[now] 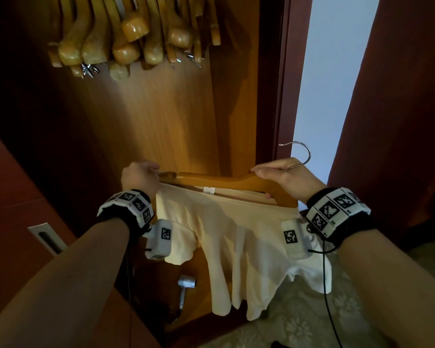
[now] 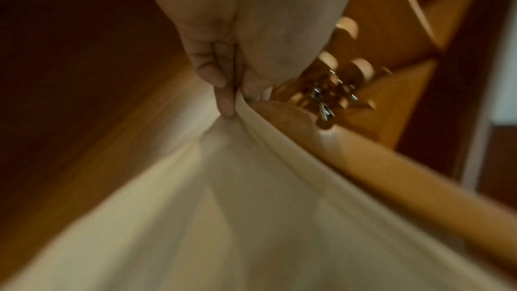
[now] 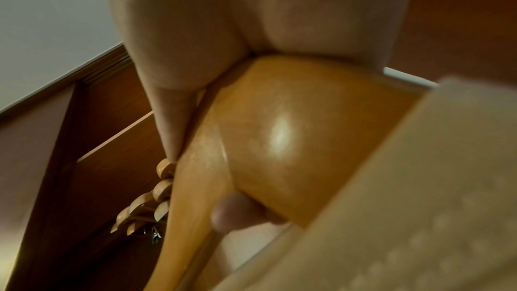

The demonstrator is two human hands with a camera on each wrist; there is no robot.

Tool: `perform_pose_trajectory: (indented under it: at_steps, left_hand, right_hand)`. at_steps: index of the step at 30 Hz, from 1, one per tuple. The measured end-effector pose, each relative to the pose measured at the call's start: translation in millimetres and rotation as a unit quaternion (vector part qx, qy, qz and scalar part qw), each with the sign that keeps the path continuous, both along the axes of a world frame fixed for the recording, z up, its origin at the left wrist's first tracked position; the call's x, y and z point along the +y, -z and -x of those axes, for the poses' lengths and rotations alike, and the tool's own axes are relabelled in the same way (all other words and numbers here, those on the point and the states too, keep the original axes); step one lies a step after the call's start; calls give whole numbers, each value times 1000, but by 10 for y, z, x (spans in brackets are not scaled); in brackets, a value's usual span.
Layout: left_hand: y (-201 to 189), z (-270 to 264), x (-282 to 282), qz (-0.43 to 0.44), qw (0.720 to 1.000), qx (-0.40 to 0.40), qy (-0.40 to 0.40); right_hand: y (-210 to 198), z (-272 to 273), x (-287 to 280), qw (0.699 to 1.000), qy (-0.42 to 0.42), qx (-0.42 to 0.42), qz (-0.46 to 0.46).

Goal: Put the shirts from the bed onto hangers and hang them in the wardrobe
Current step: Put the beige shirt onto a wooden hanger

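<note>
a cream shirt (image 1: 226, 237) is hanging from a honey-brown wooden hanger (image 1: 219, 180) before reddish-brown wardrobe doors (image 1: 15, 197), above a pale floral-patterned carpet (image 1: 299, 320).

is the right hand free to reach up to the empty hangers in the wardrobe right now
Probably not yet. The right hand grips the wooden hanger near its hook, holding it steady while the left hand pinches the cream shirt. The empty hangers hang unobstructed above.

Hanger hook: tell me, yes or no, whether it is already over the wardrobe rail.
No: the hanger hook points up free in the air beside the right hand, well below the empty hangers in the wardrobe.
</note>
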State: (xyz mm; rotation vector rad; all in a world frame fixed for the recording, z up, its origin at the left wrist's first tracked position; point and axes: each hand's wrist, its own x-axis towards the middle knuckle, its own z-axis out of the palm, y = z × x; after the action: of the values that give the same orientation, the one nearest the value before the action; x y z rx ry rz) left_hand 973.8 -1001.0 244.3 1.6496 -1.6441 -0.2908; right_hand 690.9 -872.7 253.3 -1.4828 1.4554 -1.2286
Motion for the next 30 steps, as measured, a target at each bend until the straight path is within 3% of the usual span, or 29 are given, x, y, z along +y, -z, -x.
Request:
perform_pose_trajectory:
  at_steps: [16, 30]
  left_hand:
    - [2, -1, 51, 5, 984, -171, 38]
    - [112, -60, 60, 82, 984, -141, 78]
  right_hand:
    - [-32, -33, 17, 1000, 9, 7, -10]
    - [-123, -61, 59, 998, -8, 60, 7]
